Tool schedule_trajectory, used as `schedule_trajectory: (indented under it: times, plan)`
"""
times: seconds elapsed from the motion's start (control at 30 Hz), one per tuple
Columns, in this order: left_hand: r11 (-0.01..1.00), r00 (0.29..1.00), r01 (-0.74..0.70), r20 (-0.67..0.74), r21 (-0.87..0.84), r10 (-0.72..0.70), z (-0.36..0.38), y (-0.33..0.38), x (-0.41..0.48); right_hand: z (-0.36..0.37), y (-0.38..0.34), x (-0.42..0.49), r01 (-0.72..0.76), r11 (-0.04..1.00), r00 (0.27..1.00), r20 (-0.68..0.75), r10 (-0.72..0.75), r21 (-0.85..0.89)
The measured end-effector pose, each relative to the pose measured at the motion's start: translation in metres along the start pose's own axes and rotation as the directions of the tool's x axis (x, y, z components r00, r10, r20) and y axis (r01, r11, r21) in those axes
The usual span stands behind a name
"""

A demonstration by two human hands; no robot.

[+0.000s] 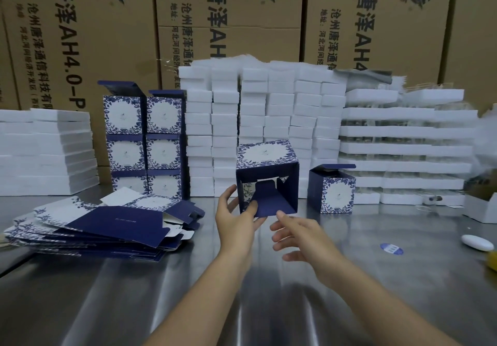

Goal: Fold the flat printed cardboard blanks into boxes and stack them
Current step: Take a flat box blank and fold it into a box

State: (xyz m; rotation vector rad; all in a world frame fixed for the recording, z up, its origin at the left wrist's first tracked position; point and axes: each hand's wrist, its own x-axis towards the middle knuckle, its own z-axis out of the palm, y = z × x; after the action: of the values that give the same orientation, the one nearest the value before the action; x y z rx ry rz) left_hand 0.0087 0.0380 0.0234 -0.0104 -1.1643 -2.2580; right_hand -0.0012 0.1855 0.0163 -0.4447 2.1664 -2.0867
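Brown shipping cartons [80,36] with large black print wall off the back, and in front of them I see rows of white foam blocks [252,119] piled high on a shiny metal surface [134,292]. At far left stands another pile of white foam slabs [45,152].

Near the middle, both my forearms reach forward. My left hand [236,222] holds the half-formed box [267,178] by its lower left corner, thumb up against the left wall and fingers curled under the navy flap [271,203] that slopes out of the open front. The box is raised on its side, its open end facing me and its blue floral face turned upward. My right hand [298,235] hovers just beside the flap's right edge, fingers spread and loosely bent, index tip close to the flap; I cannot tell whether it touches.

Flat blanks [107,227] lie fanned in a low heap at left on the surface. Behind them, finished boxes [145,141] stand stacked in two columns, three high, top lids open. One more folded box [332,189] sits to the right of the held one, lid tab raised. A white oval object [477,242] and a round blue sticker [391,248] lie at right.
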Motion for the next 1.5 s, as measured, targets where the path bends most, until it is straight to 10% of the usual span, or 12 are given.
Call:
schedule_trajectory:
  times: [0.43,1.03,1.5]
  plan:
    - [0.931,0.986,0.128,0.061,0.342,-0.158,0.010,0.009,-0.016,0.003,-0.012,0.004,0.157,0.967,0.957,-0.272,-0.098,0.202]
    - [0.866,0.921,0.141,0.257,0.480,-0.293,0.017,0.009,-0.026,0.005,-0.015,-0.006,0.065,0.968,0.997,-0.058,-0.052,0.243]
    - [0.822,0.877,0.101,0.339,0.560,-0.339,0.019,0.007,-0.035,0.010,-0.018,-0.006,0.125,0.974,0.974,-0.212,-0.085,0.187]
